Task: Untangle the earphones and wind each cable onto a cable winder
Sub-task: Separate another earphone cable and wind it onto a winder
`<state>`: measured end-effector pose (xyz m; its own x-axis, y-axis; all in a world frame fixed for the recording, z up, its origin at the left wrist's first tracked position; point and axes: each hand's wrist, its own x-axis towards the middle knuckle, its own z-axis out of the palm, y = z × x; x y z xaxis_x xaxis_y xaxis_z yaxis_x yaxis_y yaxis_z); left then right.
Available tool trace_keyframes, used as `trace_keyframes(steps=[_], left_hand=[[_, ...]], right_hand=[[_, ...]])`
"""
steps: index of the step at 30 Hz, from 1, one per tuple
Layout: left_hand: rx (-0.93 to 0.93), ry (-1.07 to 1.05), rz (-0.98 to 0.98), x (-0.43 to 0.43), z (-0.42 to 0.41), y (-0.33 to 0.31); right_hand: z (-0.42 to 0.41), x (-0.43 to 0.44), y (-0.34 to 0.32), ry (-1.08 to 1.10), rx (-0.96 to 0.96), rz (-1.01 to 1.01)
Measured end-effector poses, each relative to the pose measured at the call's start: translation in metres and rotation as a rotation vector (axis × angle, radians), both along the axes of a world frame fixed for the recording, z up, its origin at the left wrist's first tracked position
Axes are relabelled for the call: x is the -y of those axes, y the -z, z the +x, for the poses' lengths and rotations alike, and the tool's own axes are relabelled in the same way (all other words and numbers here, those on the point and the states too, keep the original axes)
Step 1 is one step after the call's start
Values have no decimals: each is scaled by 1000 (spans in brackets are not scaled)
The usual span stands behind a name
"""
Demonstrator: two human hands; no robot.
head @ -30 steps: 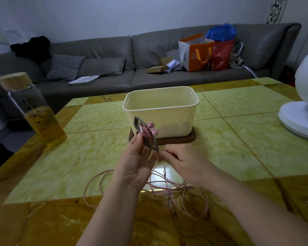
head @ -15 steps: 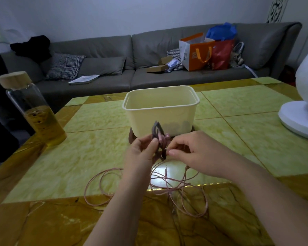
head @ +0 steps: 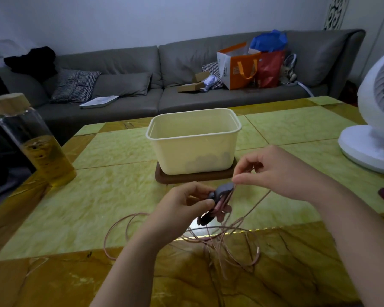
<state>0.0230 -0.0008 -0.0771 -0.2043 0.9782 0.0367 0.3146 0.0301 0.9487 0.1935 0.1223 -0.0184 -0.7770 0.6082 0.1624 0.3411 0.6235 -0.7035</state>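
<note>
Winding is under way over the green-and-amber table [head: 111, 191], just on the near side of the cream box [head: 193, 151]. Down on the table, closest to the person, lies the loose pink cable [head: 211, 238], a spread of loops directly below both hands, with one wide loop trailing off to the left. So there is plenty left to take up.

Up to the hands. The right hand [head: 282, 173] sits higher and farther out, thumb and forefinger pinching a strand of cable; that strand drops from the hand down to the heap. The left hand [head: 182, 204] is lower and nearer, thumb and fingers gripping the grey winder [head: 217, 202] from its left side.

Now the key bit: the winder is held off the table and tilted, its long axis running from upper right to lower left. Its upper end points at the right hand's pinch, just below it and almost touching. A few pink turns already cross its waist.

By my read, the right hand has the short trip, carrying the strand across that axis while the left holds steady. The slack could snag in its own loops.
</note>
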Motion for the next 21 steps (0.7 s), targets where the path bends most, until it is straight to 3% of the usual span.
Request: trace_keyframes(steps=[3,6,9,11,12,15,21], left_hand=[[214,106,51,6,2,-7],[488,179,135,7,7,-11],[730,65,182,2,8,-11],[860,-8,204,-1,7,-11],[900,-34,209,-2,7,-11],[985,-137,216,-4,9,-10],[1188,-422,313,-14,-5,-5]], right_hand=[[-2,-7,6,-1,-156,-129],[-14,-6,23,-29,-329,-431],[-36,8,46,-145,-408,-723],[-51,20,53,-87,-496,-855],[-56,25,52,-22,-502,-821],[-62,29,57,82,-372,-422],[-61,36,57,-115,-74,-66]])
